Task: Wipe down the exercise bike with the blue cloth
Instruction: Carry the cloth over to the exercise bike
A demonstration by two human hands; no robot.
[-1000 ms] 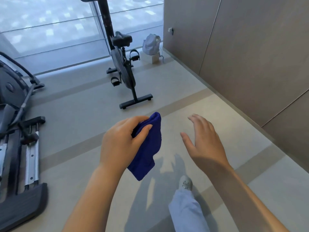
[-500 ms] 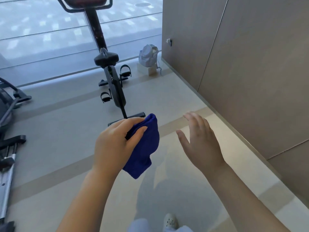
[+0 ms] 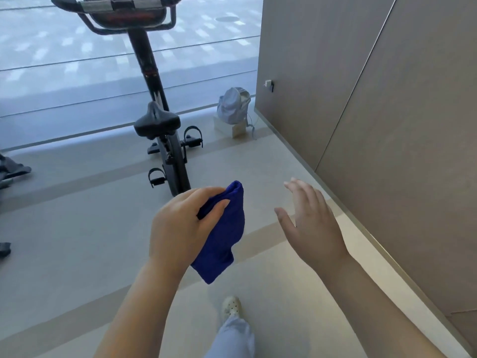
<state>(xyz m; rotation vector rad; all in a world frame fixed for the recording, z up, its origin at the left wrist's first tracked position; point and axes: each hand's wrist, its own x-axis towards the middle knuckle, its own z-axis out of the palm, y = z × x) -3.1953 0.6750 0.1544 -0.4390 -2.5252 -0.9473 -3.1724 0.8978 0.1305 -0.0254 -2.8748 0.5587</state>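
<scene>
Cloth (image 3: pixel 228 233) gripped in my left hand (image 3: pixel 180 228), right hand (image 3: pixel 309 226) slack and empty, I'd step to the exercise bike (image 3: pixel 171 161) and flatten it before wiping the saddle (image 3: pixel 157 122).

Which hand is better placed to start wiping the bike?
Left. The left hand grips the blue cloth, and the exercise bike stands just ahead of it. The right hand is open, empty, nearer the wall.

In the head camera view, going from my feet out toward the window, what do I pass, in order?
White shoe → blue cloth, held in the left hand → exercise bike saddle → handlebars by the window.
</scene>
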